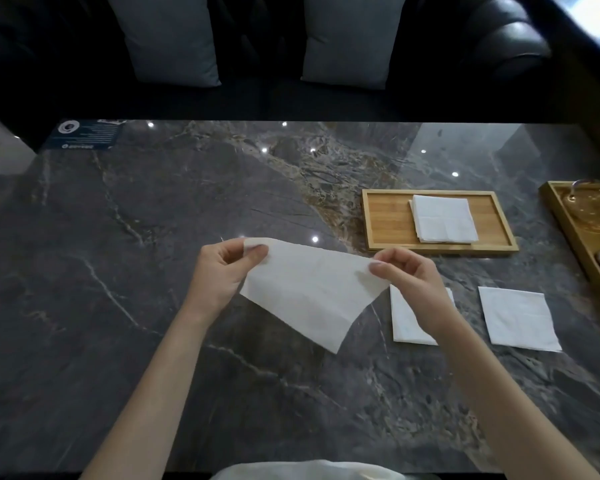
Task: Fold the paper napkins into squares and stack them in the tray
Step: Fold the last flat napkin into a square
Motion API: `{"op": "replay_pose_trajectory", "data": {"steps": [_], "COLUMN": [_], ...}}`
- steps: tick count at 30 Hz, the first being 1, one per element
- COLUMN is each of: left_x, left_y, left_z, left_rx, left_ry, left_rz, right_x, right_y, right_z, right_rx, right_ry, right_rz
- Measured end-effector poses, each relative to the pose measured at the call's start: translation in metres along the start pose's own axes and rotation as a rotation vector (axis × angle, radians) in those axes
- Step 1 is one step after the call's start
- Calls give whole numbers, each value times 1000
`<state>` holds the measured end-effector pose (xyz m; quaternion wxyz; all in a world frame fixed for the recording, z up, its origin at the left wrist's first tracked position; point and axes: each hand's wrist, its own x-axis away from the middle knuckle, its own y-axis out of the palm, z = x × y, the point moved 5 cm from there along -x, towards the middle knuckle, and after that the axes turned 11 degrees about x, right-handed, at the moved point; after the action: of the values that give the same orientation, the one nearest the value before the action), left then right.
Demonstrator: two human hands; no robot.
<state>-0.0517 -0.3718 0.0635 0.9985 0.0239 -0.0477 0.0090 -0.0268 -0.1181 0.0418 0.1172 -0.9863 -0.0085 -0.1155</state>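
Note:
A white paper napkin (309, 289) hangs in the air above the dark marble table, stretched between both hands. My left hand (222, 271) pinches its upper left corner. My right hand (409, 282) pinches its upper right corner. The lower corner droops toward the table. A wooden tray (388, 220) lies at the right, with a small stack of folded square napkins (444, 220) inside it. Two flat white napkins lie on the table: one napkin (407, 320) partly hidden under my right wrist, another napkin (518, 317) further right.
A second wooden tray (568, 220) with glassware and a shiny object sits at the right edge. A dark card (87, 133) lies at the table's far left corner. Behind the table stands a black sofa with two grey cushions (170, 36).

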Motion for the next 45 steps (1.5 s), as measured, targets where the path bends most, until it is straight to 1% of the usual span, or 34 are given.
{"op": "replay_pose_trajectory", "data": {"steps": [3,6,9,11,16,23,25,30,34,37,43,45], "left_x": [11,19,24,23,10,-6,-7,-2,7,15,31,37], "left_y": [-6,-10,-14,-17,-21,-16,-16,-22,-30,-37,-51,-51], "left_z": [12,23,33,35,11,-48,-59,-73,-72,-73,-86,-92], "left_rx": [54,69,66,65,12,8,-16,-88,-127,-185,-302,-381], "left_ry": [-23,-12,-10,-28,-113,-242,-262,-289,-270,-239,-239,-227], "left_rz": [-11,-32,-65,-76,-64,-66,-72,-82,-124,-148,-185,-200], "right_x": [4,11,14,12,-4,-23,-24,-16,0,16,34,38], "right_y": [-1,-3,-3,-2,5,12,12,11,14,21,33,36], "right_z": [-22,-41,-56,-58,-37,20,30,39,36,38,57,63], "right_rx": [-25,11,24,22,73,164,206,216,252,294,456,509], "right_ry": [-66,-123,-143,-129,-42,114,133,137,80,42,29,38], "right_rz": [-64,-120,-172,-176,-164,-34,-8,25,-8,-69,-184,-204]}}
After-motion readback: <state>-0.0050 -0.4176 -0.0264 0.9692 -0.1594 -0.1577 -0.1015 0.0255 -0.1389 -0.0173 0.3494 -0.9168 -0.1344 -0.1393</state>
